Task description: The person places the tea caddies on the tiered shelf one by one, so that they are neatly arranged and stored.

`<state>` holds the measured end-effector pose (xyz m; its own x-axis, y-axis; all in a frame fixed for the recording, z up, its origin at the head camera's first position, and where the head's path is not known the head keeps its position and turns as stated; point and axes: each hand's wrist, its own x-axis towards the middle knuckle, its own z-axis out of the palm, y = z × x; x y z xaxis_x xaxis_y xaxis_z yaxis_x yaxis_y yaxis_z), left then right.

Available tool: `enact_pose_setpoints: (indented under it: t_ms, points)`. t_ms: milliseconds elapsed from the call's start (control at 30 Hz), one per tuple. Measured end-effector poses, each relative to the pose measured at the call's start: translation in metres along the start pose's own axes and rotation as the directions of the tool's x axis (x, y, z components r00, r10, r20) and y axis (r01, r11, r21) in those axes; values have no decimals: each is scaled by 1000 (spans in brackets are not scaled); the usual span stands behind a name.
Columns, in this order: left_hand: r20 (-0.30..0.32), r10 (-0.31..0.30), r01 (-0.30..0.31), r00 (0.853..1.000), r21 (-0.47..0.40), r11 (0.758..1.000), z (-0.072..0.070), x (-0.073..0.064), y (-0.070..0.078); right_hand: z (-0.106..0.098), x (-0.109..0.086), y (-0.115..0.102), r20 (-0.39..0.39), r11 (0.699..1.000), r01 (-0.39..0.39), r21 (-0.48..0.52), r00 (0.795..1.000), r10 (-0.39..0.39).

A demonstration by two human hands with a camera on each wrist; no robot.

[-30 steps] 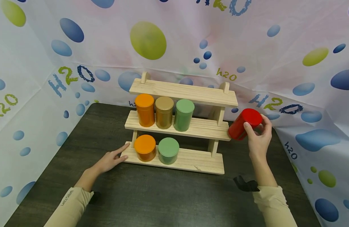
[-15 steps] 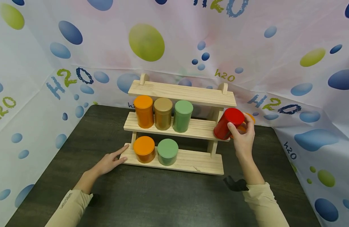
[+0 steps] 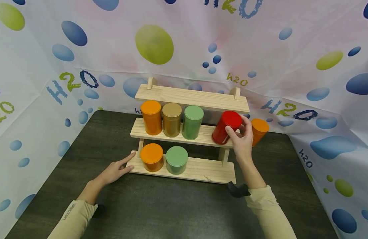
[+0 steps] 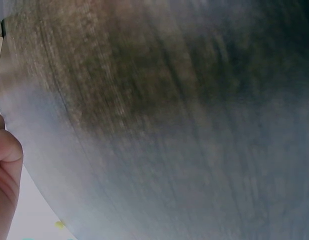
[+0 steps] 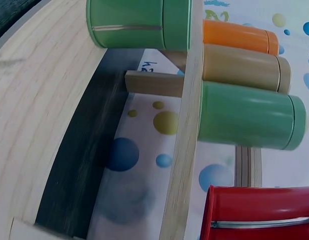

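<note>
My right hand (image 3: 243, 137) grips a tall red canister (image 3: 227, 127) from its right side, thumb in front. The canister leans slightly over the right end of the middle shelf (image 3: 206, 132) of a wooden three-tier rack. In the right wrist view a narrow gap shows between the red canister's base (image 5: 210, 215) and the shelf edge (image 5: 182, 165). My left hand (image 3: 113, 171) touches the left end of the bottom shelf (image 3: 208, 169) with index finger and thumb extended. Tall orange (image 3: 152, 118), gold (image 3: 172, 120) and green (image 3: 193, 122) canisters stand on the middle shelf's left part.
Short orange (image 3: 152, 157) and green (image 3: 176, 160) canisters sit on the bottom shelf. Behind my right hand, another orange canister (image 3: 258, 130) stands on the dark table (image 3: 160, 209), right of the rack. A patterned curtain (image 3: 184, 39) hangs behind the rack. The top shelf (image 3: 193, 97) bears no canister.
My right hand has carried the red canister leftward, from beside the rack to over the middle shelf's right end. The orange canister behind it has come into view. My left hand stays put.
</note>
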<state>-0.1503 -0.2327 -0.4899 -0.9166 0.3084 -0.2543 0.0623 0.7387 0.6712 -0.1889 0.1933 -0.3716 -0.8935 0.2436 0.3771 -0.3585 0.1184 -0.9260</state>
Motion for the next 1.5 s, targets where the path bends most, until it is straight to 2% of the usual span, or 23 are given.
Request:
enact_pose_setpoints:
  t_ms: [100, 333, 500, 633, 800, 1100, 1500]
  points:
    - [-2, -1, 1, 1000, -1, 1000, 0, 0, 0, 8, 0, -5, 22, 1000, -12, -4, 1000, 12]
    - [3, -4, 4, 1000, 1, 1000, 1, 0, -1, 19, 4, 1, 43, 999, -46, -19, 998, 47]
    - [7, 4, -4, 1000, 4, 1000, 0, 0, 0, 27, 1, -14, 63, 996, -84, -14, 994, 85]
    - [10, 0, 0, 1000, -7, 1000, 0, 0, 1, 32, -2, -25, 72, 996, -82, -34, 994, 85]
    - [5, 0, 0, 1000, -9, 1000, 0, 0, 0, 34, -3, -25, 84, 996, -77, -52, 993, 81]
    - [-19, 53, -53, 998, 2, 999, 0, 1, -3, 35, -1, -22, 101, 996, -70, -51, 992, 74]
    - [-15, 50, -50, 999, -9, 999, -1, -1, -2, 35, 3, -15, 113, 997, -63, -49, 991, 68]
